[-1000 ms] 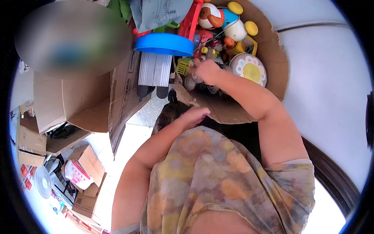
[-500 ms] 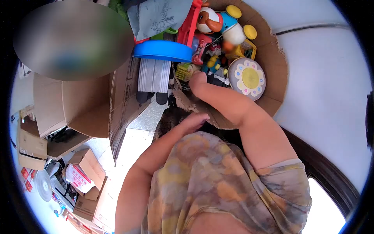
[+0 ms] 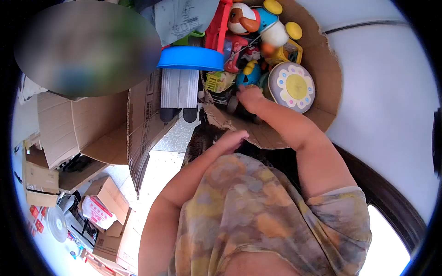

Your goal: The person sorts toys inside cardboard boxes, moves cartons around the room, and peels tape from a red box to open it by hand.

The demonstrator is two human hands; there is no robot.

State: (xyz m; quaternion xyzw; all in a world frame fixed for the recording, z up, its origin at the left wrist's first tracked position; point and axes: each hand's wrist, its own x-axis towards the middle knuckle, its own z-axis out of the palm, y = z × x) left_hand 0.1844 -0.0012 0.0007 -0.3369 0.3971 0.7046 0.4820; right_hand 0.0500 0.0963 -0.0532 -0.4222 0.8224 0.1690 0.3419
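Note:
My right hand [image 3: 250, 98] reaches into a big cardboard box [image 3: 326, 87] of toys, its fingers curled down on something I cannot make out. Just beyond it lies a blue toy [image 3: 247, 79] with yellow parts. Left of that hand is a small yellow-green toy basket [image 3: 213, 83]. To its right a round grey toy with a flower face [image 3: 296, 86] leans on the box wall. My left hand [image 3: 234, 140] is closed on the near rim of the box, by a torn stretch of cardboard.
A toy dog [image 3: 242, 19], a yellow toy frame [image 3: 292, 51] and red plastic parts [image 3: 217, 27] fill the box's far side. At its left are a blue round rim [image 3: 191, 58] and a white striped step [image 3: 180, 88]. Open cartons [image 3: 103, 119] stand further left; a white wall [image 3: 382, 87] is right.
My right hand has shifted right among the toys, and more of the blue toy shows beyond it. My left hand stays at the box rim.

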